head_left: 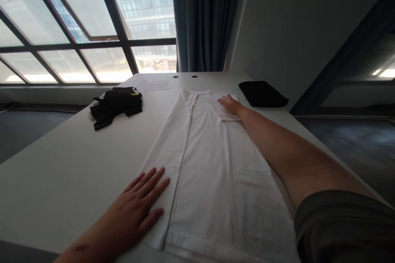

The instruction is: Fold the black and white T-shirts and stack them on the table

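A long white garment (210, 164) lies spread flat, running from the near edge of the view towards the far end of the table. A lengthwise fold or edge runs down its left part. My left hand (143, 201) rests flat on its near left side with the fingers spread. My right arm reaches far forward, and my right hand (228, 104) lies on the garment's far right corner, beside a small folded-over or sleeve-like part (228, 115). Its fingers look stretched out over the cloth.
The white table (92, 176) carries a crumpled black garment (119, 104) at the left and a folded black cloth (262, 93) at the right. Papers (154, 85) and two small round dark spots are at the far end. Behind stand windows and a blue curtain (205, 20).
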### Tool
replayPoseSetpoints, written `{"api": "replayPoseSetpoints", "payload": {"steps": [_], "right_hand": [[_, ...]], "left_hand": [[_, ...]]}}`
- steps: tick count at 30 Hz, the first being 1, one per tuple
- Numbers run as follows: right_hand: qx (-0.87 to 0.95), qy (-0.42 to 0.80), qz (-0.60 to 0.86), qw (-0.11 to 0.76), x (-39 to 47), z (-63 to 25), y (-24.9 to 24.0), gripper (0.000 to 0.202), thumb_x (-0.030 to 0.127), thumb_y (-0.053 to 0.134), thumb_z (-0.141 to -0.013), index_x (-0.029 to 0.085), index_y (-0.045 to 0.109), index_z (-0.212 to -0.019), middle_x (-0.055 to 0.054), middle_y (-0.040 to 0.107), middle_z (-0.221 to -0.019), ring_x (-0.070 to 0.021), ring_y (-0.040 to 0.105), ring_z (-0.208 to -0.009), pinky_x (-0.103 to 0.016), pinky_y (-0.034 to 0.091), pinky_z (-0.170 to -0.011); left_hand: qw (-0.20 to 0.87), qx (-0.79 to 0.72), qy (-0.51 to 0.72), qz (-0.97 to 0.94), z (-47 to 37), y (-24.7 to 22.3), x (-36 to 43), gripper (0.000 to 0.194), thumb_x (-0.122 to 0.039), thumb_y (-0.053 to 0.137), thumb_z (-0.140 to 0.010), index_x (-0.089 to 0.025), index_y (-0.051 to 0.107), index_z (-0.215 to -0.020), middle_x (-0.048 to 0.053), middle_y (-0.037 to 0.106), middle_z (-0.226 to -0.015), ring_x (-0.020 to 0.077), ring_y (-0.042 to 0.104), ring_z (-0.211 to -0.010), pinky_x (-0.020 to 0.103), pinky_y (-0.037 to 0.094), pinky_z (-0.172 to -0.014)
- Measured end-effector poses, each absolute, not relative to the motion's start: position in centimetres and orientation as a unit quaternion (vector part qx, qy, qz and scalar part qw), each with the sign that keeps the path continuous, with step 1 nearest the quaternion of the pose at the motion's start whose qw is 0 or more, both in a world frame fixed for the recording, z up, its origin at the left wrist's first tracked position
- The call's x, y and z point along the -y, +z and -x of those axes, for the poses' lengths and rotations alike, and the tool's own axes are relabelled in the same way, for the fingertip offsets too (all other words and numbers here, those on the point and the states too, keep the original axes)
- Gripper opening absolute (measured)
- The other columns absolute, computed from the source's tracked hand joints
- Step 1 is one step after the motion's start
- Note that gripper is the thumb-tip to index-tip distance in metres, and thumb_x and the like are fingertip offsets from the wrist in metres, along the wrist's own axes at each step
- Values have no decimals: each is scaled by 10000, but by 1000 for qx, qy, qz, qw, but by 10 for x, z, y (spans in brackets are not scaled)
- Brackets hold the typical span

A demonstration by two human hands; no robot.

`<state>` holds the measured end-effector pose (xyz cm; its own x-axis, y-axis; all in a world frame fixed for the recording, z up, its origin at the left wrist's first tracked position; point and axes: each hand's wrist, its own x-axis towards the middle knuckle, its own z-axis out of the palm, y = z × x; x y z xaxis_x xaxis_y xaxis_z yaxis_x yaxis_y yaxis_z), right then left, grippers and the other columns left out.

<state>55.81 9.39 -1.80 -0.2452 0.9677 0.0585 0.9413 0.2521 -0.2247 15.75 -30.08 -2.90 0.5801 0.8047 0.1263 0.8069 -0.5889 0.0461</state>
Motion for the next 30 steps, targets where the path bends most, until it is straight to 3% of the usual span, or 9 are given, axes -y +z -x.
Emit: {"api": "replayPoseSetpoints", "payload": {"steps": [5,7,10,14,18,20,22,26,30], "right_hand": [[756,97,624,172,-61,-648,-34,500,284,324,-1123,193,641,-1498,-103,532,-1627,-269,393,-1558,-455,269,-1284],[748,112,631,174,-61,-657,-38,493,290,322,-1133,192,651,-1486,-96,574,-1592,-248,484,-1497,-387,323,-1251],[748,119,627,183,-70,-653,-40,457,327,383,-1133,232,644,-1495,-66,572,-1600,-230,497,-1491,-337,334,-1233],[742,126,629,196,-81,-648,-43,475,329,363,-1135,210,633,-1507,-79,526,-1635,-232,428,-1545,-338,277,-1265],[721,141,645,210,-87,-654,-44,541,382,316,-1130,161,639,-1504,-113,531,-1624,-310,387,-1570,-397,284,-1267],[713,149,650,218,-90,-657,-45,554,421,334,-1123,160,649,-1495,-127,553,-1603,-336,414,-1552,-410,316,-1246],[706,156,652,229,-92,-658,-45,560,453,345,-1118,164,684,-1457,-147,600,-1557,-341,497,-1493,-402,370,-1204],[686,158,660,262,-94,-656,-42,486,462,447,-1084,189,781,-1310,-159,701,-1429,-350,600,-1384,-413,427,-1145],[666,155,655,323,-93,-649,-34,405,406,533,-1047,185,802,-1256,-149,725,-1388,-347,566,-1414,-425,399,-1165]], "left_hand": [[10,480,-64,875,-165,-20,296,513,-487,540,-1071,-330,548,-1560,59,517,-1641,289,505,-1486,452,407,-1226],[16,487,-69,870,-189,-13,291,425,-435,524,-1079,-287,626,-1464,91,598,-1551,296,569,-1402,463,454,-1162],[-17,410,-62,910,-244,3,284,315,-318,529,-1069,-261,679,-1341,93,685,-1387,269,644,-1250,431,490,-1078],[-86,240,-39,966,-323,25,276,265,-315,575,-1061,-248,673,-1298,63,714,-1307,231,681,-1110,385,514,-988],[-71,131,-39,988,-382,33,272,285,-296,499,-1105,-263,656,-1340,25,674,-1416,203,683,-1058,382,521,-949],[-62,92,-37,993,-402,31,271,328,-283,506,-1099,-285,622,-1406,22,642,-1459,188,680,-1025,373,529,-907],[-54,72,-19,996,-415,28,271,354,-290,538,-1086,-302,603,-1433,34,674,-1359,178,674,-927,356,528,-797],[-47,64,11,997,-429,22,271,213,-290,607,-1058,-288,677,-1259,23,666,-1001,171,607,-740,336,436,-577],[-36,58,-15,998,-428,24,269,67,-288,638,-1042,-273,695,-1073,29,643,-1042,179,575,-782,344,432,-580]]}}
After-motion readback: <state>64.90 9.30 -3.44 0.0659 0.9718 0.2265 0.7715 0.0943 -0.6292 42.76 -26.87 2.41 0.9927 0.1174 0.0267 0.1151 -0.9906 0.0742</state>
